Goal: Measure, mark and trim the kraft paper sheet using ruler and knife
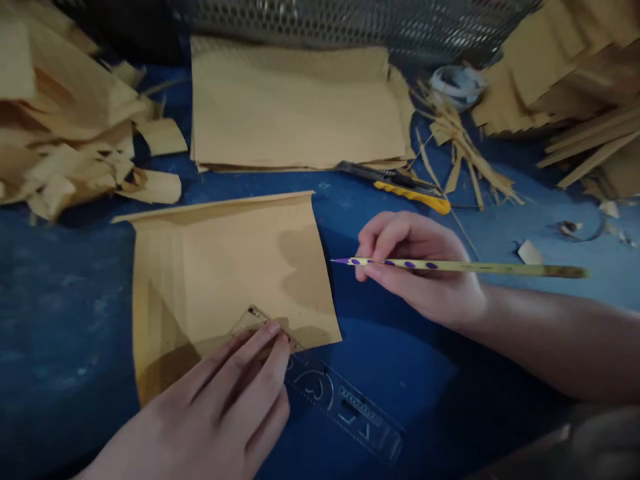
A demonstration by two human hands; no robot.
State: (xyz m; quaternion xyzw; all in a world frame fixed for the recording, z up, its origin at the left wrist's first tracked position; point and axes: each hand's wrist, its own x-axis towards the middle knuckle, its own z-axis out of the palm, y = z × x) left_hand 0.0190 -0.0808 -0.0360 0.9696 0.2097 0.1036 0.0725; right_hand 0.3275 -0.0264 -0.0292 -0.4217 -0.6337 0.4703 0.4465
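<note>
A sheet of brown paper (240,260) with a folded upper edge and creases down its left side lies before me. My left hand (225,400) has its fingertips on a clear plastic ruler (350,407), gripping it near one end. That end overlaps the paper's lower edge, and the rest slants down to the right over the table. Part of the ruler is hidden under my fingers. Right of the paper, my right hand (415,267) pinches a pale yellow pencil (490,268) with purple spots. Its purple tip points left, close to the paper's right edge.
Behind the sheet lies a stack of brown paper (295,107), with a yellow-and-black utility knife (410,189) at its front right. Paper scraps (75,147) heap at left; thin strips (460,147), a tape roll (457,87) and stacked brown pieces (560,67) sit right. Metal mesh (350,27) stands behind.
</note>
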